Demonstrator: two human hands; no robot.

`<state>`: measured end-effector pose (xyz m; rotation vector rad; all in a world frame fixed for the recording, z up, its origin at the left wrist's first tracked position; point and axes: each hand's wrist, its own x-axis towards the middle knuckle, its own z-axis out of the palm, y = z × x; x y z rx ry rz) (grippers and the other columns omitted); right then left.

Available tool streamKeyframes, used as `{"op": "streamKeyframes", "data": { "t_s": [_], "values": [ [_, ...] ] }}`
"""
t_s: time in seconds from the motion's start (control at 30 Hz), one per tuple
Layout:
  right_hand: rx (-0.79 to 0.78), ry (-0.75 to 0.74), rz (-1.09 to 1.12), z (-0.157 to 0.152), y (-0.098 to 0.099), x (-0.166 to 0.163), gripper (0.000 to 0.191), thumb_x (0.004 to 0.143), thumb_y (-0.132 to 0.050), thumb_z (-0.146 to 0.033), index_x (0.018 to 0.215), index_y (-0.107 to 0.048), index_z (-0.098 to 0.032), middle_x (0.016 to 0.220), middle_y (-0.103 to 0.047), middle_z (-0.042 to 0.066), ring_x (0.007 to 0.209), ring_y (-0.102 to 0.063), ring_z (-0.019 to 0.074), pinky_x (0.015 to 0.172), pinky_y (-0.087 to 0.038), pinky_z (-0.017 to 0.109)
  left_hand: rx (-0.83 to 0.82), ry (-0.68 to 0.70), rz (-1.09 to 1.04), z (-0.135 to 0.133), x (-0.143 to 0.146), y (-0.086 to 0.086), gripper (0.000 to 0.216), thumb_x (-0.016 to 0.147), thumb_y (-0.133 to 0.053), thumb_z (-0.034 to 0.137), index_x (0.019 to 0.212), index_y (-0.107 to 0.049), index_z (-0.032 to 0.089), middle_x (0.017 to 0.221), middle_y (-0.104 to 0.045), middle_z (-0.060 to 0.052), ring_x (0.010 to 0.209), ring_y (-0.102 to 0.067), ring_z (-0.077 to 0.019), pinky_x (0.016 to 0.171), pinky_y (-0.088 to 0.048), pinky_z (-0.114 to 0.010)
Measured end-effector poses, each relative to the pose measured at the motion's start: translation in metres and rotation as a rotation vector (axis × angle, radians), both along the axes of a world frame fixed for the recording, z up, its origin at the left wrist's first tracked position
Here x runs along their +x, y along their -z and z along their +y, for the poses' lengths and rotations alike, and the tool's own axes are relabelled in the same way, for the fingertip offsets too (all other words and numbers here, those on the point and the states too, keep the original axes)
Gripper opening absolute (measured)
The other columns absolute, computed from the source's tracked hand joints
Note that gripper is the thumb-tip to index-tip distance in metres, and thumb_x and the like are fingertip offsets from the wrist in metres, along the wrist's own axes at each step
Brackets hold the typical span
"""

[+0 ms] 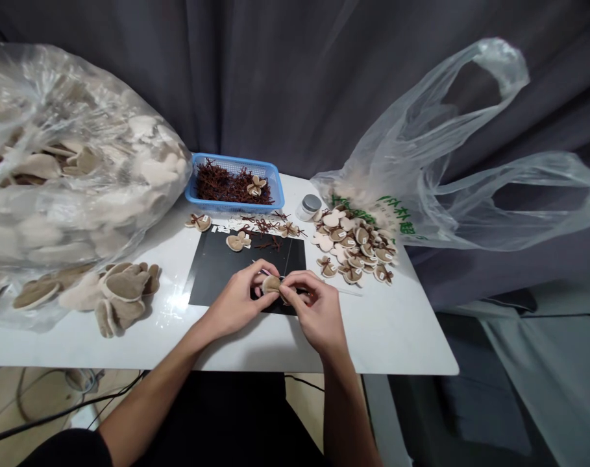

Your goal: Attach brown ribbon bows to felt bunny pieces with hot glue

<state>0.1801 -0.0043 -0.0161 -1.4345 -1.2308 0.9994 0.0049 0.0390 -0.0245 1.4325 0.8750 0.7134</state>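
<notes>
Our left hand (239, 299) and right hand (317, 308) meet over the near edge of the black mat (217, 272), both pinching one small tan felt piece (271, 283) (a thin stick seems to cross it, too fine to tell). Beyond, on the white table (396, 331), lie brown bows (265, 227) and, rightward, a heap of bowed pieces (356, 250). Farthest stand the blue basket (275, 176), a small jar (308, 207), the stuffed bag (56, 175) and the slack bag (445, 162).

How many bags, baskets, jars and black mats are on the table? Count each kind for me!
Plastic bags: 2
Blue basket: 1
Jar: 1
Black mat: 1
Total: 5
</notes>
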Motion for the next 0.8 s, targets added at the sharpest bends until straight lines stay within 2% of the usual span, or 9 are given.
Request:
{"op": "streamKeyframes", "data": {
  "t_s": [0.23, 0.37, 0.47, 0.57, 0.67, 0.8],
  "values": [
    [-0.026, 0.063, 0.072, -0.001, 0.009, -0.007, 0.025, 0.087, -0.075, -0.043, 0.08, -0.072, -0.02, 0.084, -0.066, 0.003, 0.068, -0.063, 0.0163, 0.058, -0.056, 0.028, -0.024, 0.004, -0.046, 0.002, 0.002, 0.008, 0.023, 0.094, -0.071, 0.033, 0.11, -0.058, 0.021, 0.079, -0.067, 0.004, 0.073, -0.06, -0.0148, 0.07, -0.041, -0.027],
    [-0.005, 0.111, 0.026, -0.001, 0.012, -0.012, 0.024, 0.089, -0.07, -0.042, 0.082, -0.071, -0.02, 0.086, -0.068, 0.005, 0.078, -0.067, 0.0198, 0.067, -0.059, 0.03, -0.005, -0.033, -0.053, -0.001, 0.003, 0.01, 0.022, 0.094, -0.071, 0.03, 0.109, -0.058, 0.021, 0.082, -0.07, 0.002, 0.077, -0.063, -0.0159, 0.074, -0.043, -0.028],
    [0.005, 0.14, -0.066, -0.001, 0.015, -0.017, 0.019, 0.091, -0.065, -0.037, 0.085, -0.069, -0.02, 0.09, -0.069, 0.007, 0.085, -0.069, 0.021, 0.074, -0.059, 0.031, 0.035, -0.092, -0.032, -0.005, 0.005, 0.009, 0.021, 0.092, -0.071, 0.029, 0.108, -0.06, 0.021, 0.081, -0.066, 0.003, 0.078, -0.061, -0.0154, 0.075, -0.042, -0.027],
    [0.001, 0.167, -0.053, -0.001, 0.016, -0.023, 0.015, 0.091, -0.062, -0.032, 0.1, -0.066, -0.02, 0.095, -0.069, 0.006, 0.085, -0.07, 0.0193, 0.078, -0.059, 0.032, 0.036, -0.131, -0.034, -0.01, 0.006, 0.009, 0.02, 0.092, -0.072, 0.032, 0.104, -0.061, 0.02, 0.085, -0.066, 0.002, 0.081, -0.061, -0.0159, 0.077, -0.043, -0.028],
    [-0.002, 0.187, 0.021, 0.0, 0.016, -0.026, 0.03, 0.085, -0.066, -0.031, 0.113, -0.063, -0.022, 0.095, -0.069, 0.004, 0.082, -0.07, 0.0172, 0.072, -0.058, 0.028, -0.024, -0.157, -0.099, -0.014, 0.007, 0.012, 0.024, 0.093, -0.072, 0.04, 0.101, -0.061, 0.02, 0.089, -0.069, -0.001, 0.084, -0.063, -0.0169, 0.08, -0.045, -0.029],
    [-0.034, 0.215, 0.103, -0.001, 0.017, -0.023, 0.035, 0.08, -0.072, -0.038, 0.11, -0.064, -0.021, 0.092, -0.067, 0.003, 0.072, -0.067, 0.0148, 0.06, -0.054, 0.024, -0.117, -0.167, -0.196, -0.014, 0.009, 0.02, 0.034, 0.093, -0.075, 0.047, 0.103, -0.06, 0.02, 0.085, -0.068, 0.0, 0.082, -0.065, -0.0169, 0.078, -0.046, -0.028]
  ]
}}
